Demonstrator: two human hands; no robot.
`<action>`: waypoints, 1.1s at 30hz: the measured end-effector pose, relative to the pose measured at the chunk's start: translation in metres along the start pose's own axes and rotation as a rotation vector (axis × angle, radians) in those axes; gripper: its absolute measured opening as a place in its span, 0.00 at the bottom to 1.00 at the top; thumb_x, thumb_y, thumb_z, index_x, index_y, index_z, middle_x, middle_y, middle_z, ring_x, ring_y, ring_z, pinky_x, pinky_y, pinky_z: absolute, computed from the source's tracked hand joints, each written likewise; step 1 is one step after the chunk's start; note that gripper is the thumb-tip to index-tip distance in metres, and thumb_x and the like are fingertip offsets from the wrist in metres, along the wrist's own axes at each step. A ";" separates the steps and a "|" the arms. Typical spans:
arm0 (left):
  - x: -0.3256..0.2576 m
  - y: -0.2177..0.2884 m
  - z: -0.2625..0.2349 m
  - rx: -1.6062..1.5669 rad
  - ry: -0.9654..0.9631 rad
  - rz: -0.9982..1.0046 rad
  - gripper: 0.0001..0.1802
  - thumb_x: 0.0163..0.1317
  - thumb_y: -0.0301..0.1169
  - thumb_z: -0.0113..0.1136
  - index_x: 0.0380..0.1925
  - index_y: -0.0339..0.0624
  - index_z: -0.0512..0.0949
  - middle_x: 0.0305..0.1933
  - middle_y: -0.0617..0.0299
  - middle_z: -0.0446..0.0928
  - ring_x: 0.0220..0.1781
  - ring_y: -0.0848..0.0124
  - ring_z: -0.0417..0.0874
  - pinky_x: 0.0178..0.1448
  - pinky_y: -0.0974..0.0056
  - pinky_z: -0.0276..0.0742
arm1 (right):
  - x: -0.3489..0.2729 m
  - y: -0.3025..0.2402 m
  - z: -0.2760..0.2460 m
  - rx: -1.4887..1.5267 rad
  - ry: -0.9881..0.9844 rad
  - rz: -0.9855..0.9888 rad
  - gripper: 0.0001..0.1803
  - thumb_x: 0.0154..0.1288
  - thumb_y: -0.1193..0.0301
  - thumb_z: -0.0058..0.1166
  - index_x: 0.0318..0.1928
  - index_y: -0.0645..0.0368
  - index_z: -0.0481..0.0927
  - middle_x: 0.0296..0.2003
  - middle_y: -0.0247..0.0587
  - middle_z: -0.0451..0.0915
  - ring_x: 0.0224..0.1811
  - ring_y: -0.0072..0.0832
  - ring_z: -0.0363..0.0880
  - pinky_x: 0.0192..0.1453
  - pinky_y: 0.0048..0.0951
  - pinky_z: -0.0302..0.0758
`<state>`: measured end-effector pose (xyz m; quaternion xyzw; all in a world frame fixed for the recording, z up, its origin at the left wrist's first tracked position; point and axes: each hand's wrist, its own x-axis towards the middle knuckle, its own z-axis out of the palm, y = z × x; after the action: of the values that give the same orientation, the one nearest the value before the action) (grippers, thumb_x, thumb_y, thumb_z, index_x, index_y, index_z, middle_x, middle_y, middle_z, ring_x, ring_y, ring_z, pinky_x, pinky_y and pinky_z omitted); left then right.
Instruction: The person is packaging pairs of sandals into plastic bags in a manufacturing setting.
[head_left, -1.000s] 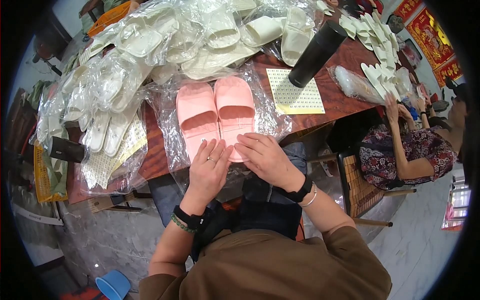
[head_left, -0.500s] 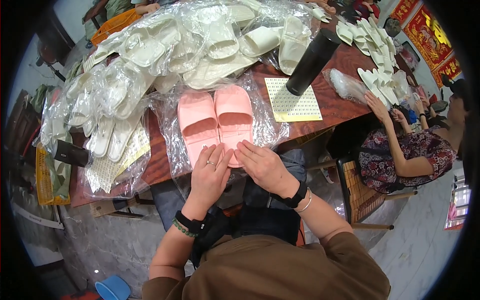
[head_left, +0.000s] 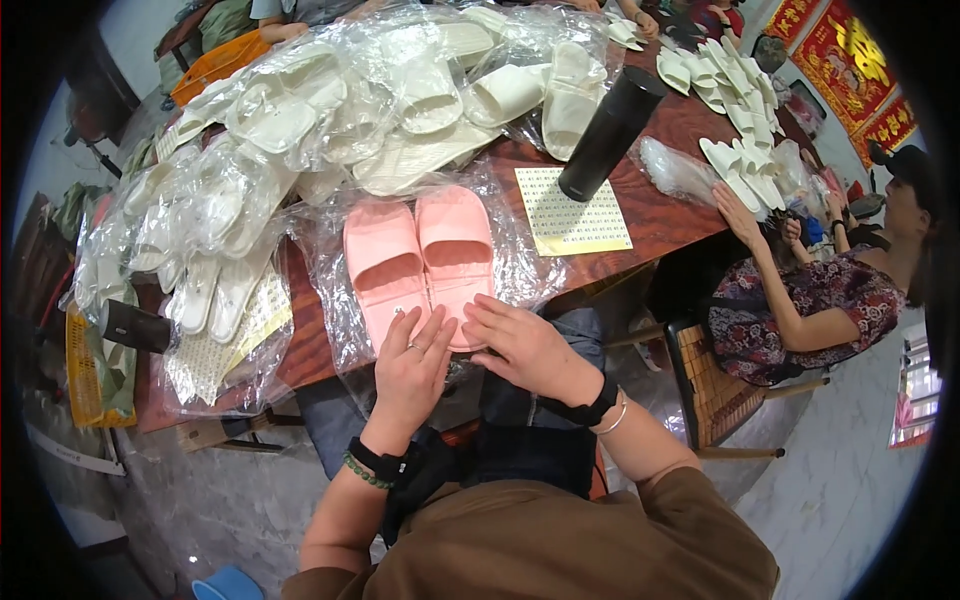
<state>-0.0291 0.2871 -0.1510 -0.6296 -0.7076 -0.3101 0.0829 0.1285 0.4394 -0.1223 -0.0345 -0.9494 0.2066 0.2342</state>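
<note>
A pair of pink slide slippers [head_left: 455, 235] lies side by side, toes away from me, on clear plastic bags [head_left: 322, 255] at the table's near edge. My left hand [head_left: 408, 375] rests with outstretched fingers on the heel end of the left slipper, a ring on one finger. Across the heel of the right slipper lie the fingers of my right hand [head_left: 520, 345], also extended. Neither hand grips anything. The heel edges are partly covered by my fingers. Just right of the slippers is a yellow-edged sticker sheet [head_left: 575, 225], with a black bottle [head_left: 612, 135] standing at its far edge.
White slippers in clear bags [head_left: 285, 110] are heaped along the far and left side. More white slippers [head_left: 735, 85] lie at the far right. A co-worker in a patterned top [head_left: 800, 320] sits at the right by a woven chair [head_left: 715, 395]. An orange crate [head_left: 215, 65] is behind.
The whole view has shifted slightly, so things sit a little lower and further left. My fingers stay on the slipper heels, with only small shifts.
</note>
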 end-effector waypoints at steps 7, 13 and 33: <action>0.002 0.001 0.000 0.010 0.016 -0.001 0.23 0.56 0.25 0.67 0.55 0.42 0.82 0.62 0.57 0.81 0.64 0.50 0.77 0.73 0.47 0.69 | -0.006 0.054 -0.068 0.187 0.381 0.618 0.11 0.68 0.74 0.61 0.48 0.65 0.84 0.39 0.48 0.86 0.33 0.33 0.85 0.37 0.31 0.80; 0.003 0.002 0.000 0.008 0.024 -0.004 0.23 0.55 0.24 0.67 0.54 0.42 0.83 0.61 0.57 0.82 0.63 0.51 0.78 0.72 0.46 0.71 | -0.024 0.109 -0.082 -0.072 0.261 0.607 0.08 0.64 0.75 0.62 0.43 0.63 0.83 0.36 0.47 0.81 0.36 0.39 0.84 0.41 0.35 0.80; 0.005 0.004 -0.002 -0.005 0.007 -0.026 0.24 0.55 0.22 0.67 0.54 0.44 0.83 0.62 0.59 0.81 0.64 0.50 0.78 0.70 0.49 0.72 | -0.012 0.129 -0.057 -0.017 0.176 0.627 0.06 0.60 0.76 0.63 0.38 0.63 0.82 0.34 0.48 0.80 0.38 0.43 0.82 0.44 0.39 0.79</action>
<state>-0.0274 0.2904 -0.1452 -0.6196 -0.7145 -0.3150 0.0798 0.1613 0.5768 -0.1347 -0.3450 -0.8703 0.2567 0.2400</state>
